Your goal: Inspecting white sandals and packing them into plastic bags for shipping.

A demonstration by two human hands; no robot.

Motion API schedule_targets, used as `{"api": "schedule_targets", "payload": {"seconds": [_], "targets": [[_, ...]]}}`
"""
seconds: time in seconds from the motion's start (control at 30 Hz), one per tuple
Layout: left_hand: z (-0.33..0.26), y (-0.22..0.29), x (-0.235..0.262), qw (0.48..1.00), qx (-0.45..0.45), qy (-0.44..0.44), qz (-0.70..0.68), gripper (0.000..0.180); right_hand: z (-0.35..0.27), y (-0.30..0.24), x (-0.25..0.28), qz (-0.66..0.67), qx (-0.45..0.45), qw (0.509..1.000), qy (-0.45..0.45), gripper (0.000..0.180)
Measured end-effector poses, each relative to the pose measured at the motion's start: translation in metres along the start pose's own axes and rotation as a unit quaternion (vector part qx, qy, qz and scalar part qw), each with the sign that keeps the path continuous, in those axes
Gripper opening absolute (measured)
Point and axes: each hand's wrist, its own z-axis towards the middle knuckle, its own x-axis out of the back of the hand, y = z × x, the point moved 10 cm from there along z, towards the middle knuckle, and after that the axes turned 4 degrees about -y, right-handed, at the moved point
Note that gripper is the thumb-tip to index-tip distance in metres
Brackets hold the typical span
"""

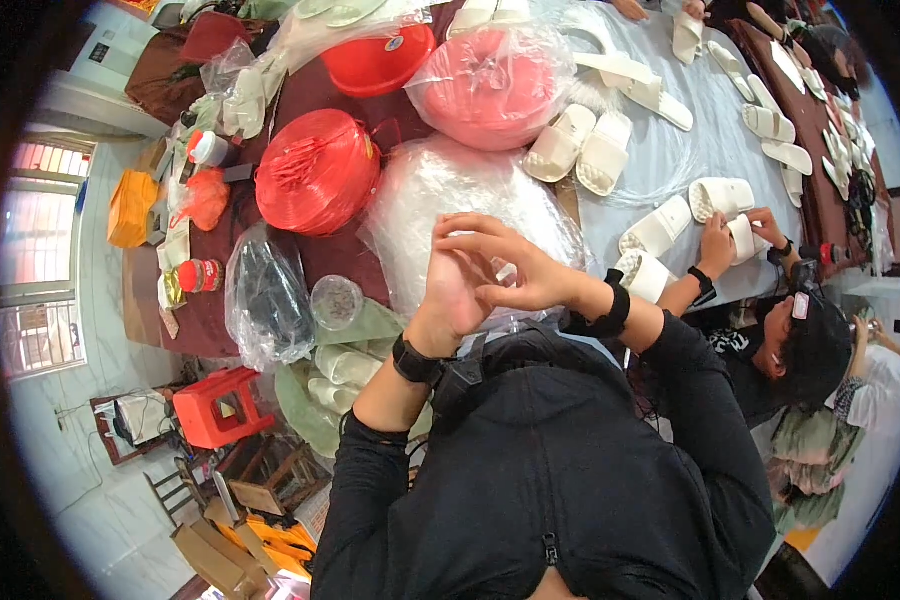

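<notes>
My left hand [454,288] is raised in front of my body with its palm showing and its fingers stretched upward. Over it curls my right hand [532,264], its fingertips at the left fingers and its thumb near the left palm. A small whitish patch shows between the right thumb and fingers; I cannot make out what it is. Just beyond both hands lies a large clear plastic bag [440,190] of pale contents. White slide sandals [603,152] lie to the right of it, and a red bundle of plastic strapping [317,172] to its left.
Farther back are a red basin [380,60] and a plastic-wrapped red bundle [492,85]. A bagged black item [268,295] and a clear round tub [337,302] sit at left. A red stool [215,408] stands below. At right, a co-worker's hands [722,242] hold a white sandal [745,238].
</notes>
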Motion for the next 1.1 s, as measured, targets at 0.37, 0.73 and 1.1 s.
{"api": "schedule_targets", "payload": {"seconds": [0.37,0.73,1.1], "targets": [[0.001,0.013,-0.006,0.997,-0.023,-0.059,-0.047,0.086,0.005,-0.001,-0.013,0.046,-0.083,0.995,0.001,0.068],[-0.006,0.022,0.0,0.997,-0.06,-0.011,-0.045,0.088,0.007,-0.003,-0.013,0.027,-0.07,0.994,0.082,0.058],[-0.012,0.021,0.007,0.999,-0.042,0.018,-0.023,0.081,0.008,-0.009,-0.011,-0.041,-0.077,0.989,0.119,0.051]]}}
